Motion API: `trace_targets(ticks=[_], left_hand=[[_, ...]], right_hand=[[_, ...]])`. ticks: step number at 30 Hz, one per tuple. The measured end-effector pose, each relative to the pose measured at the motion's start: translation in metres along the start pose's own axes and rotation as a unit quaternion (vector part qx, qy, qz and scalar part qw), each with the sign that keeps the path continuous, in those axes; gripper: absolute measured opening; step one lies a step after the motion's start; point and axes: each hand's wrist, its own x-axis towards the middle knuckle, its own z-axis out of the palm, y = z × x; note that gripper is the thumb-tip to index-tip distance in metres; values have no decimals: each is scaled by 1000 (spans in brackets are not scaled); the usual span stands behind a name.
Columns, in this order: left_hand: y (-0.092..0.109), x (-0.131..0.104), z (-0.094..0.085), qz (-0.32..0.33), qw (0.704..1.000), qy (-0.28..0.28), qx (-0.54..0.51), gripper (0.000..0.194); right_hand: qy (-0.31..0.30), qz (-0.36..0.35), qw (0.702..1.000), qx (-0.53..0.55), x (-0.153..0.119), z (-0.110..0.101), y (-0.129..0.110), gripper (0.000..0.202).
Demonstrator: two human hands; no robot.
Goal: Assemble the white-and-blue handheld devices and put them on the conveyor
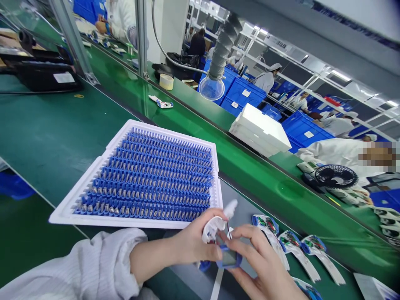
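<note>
My left hand [195,241] is closed around a white plastic housing [213,228], its thumb against a blue-framed display [229,257]. From the other side, the fingers of my right hand [264,262] grip this blue-framed display. Dark wire shows between the white part and the display. Behind my hands lies a white tray [115,221] filled with rows of small blue pieces with metallic parts [150,179]. Several opened white-and-blue handheld housings [292,243] with green circuit boards and coloured wires lie to the right of my right hand.
A green conveyor belt [187,129] runs diagonally past the tray, with one white housing part [161,102] on it. Above hangs a fume hose [220,54]. White foam boxes [261,129] and a black fan [336,176] stand beyond. Co-workers in white sit across.
</note>
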Motion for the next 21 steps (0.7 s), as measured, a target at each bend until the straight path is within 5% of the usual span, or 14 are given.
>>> trace_targets(ticks=[3,6,13,21], left_hand=[[4,2,2,-154,965,-136,-161,79],[6,1,3,-192,932,-243,-188,75],[-2,0,1,-200,932,-202,-226,67],[-2,-1,4,-207,958,-115,-160,69]], right_hand=[[9,-65,998,-3,-3,0,1,16],[23,-86,996,-12,-5,5,3,20],[121,-100,984,-89,-24,22,11,21],[148,-111,978,-101,-27,25,8,16]])
